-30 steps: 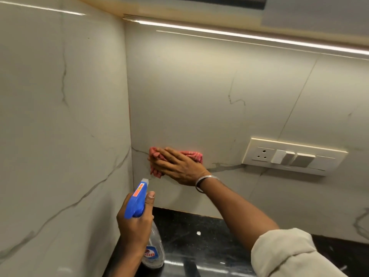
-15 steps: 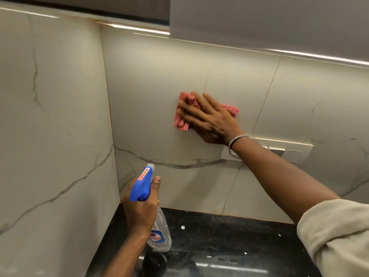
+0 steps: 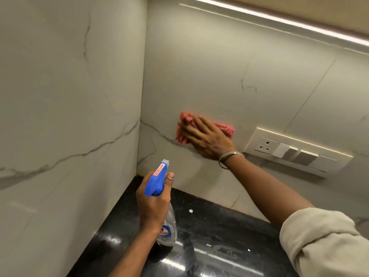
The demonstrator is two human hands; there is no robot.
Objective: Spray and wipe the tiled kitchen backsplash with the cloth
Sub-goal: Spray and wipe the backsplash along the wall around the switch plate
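My right hand [image 3: 207,139] lies flat, fingers spread, pressing a red cloth [image 3: 226,130] against the pale marbled backsplash [image 3: 199,76], a little right of the wall corner and left of the socket plate. The cloth shows at the fingertips and beside the palm; its middle is hidden under the hand. My left hand [image 3: 152,202] grips a clear spray bottle [image 3: 166,230] with a blue trigger head, held upright above the counter, its nozzle pointing at the back wall.
A cream switch and socket plate [image 3: 295,152] is set in the wall right of the cloth. The black glossy counter [image 3: 219,236] runs along below, with a few white specks. A second marbled wall [image 3: 65,116] closes the left side. A light strip [image 3: 299,25] glows above.
My right hand has slid the cloth down the back wall from a higher spot half a second ago, back to socket height. The spray bottle stays in my left hand.
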